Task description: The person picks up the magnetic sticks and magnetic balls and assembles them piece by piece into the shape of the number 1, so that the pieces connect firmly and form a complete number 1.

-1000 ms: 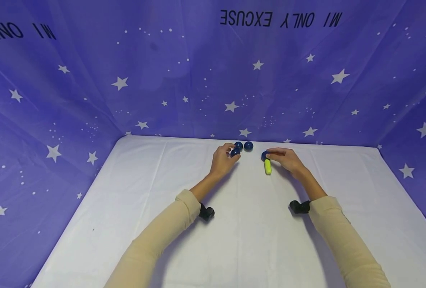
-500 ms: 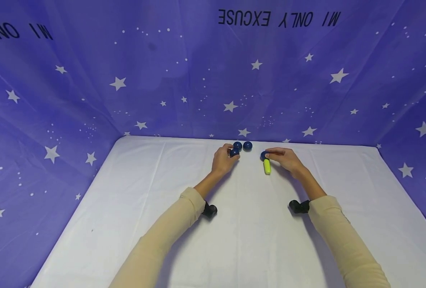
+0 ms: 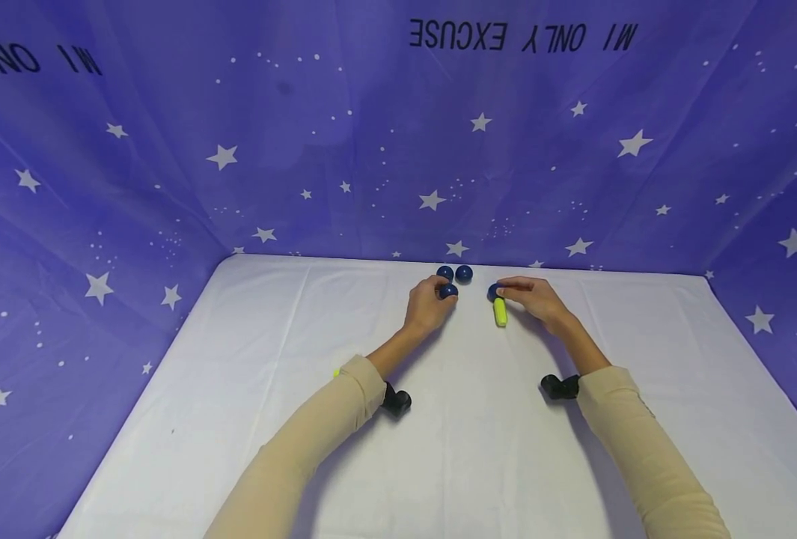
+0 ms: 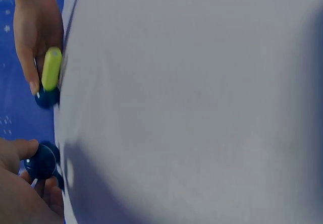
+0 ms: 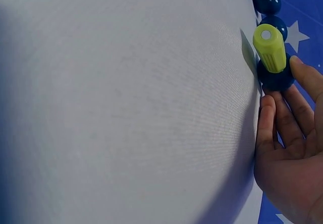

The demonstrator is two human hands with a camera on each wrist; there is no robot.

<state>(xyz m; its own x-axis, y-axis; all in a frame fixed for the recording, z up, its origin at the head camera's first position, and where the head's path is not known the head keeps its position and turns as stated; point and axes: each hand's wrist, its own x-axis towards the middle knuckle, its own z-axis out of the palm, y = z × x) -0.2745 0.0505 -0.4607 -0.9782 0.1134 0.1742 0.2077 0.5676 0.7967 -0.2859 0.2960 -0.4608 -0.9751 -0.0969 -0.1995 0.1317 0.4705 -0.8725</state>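
Note:
My left hand (image 3: 428, 307) pinches a glossy dark blue ball (image 3: 448, 291) between thumb and fingers, near the table's far edge. Just behind it sit two more blue balls, one (image 3: 444, 273) partly hidden by the hand and one (image 3: 464, 274) in full sight. To the right, my right hand (image 3: 536, 297) has its thumb and fingertips on another blue ball (image 5: 275, 77). A short yellow-green stick (image 5: 270, 47) with a ridged end, highlighter-like, adjoins that ball on the near side. I cannot tell whether the two are joined.
White cloth covers the table (image 3: 465, 449). A purple-blue curtain (image 3: 371, 150) with white stars rises behind and at both sides. Black wrist mounts (image 3: 560, 387) stick out from the cuffs. A small yellow bit (image 3: 337, 372) shows beside the left sleeve, mostly hidden.
The left hand has shifted slightly right and nearer, carrying its ball away from the two behind. A yellow bit has come into sight beside the left sleeve. My right hand stays put.

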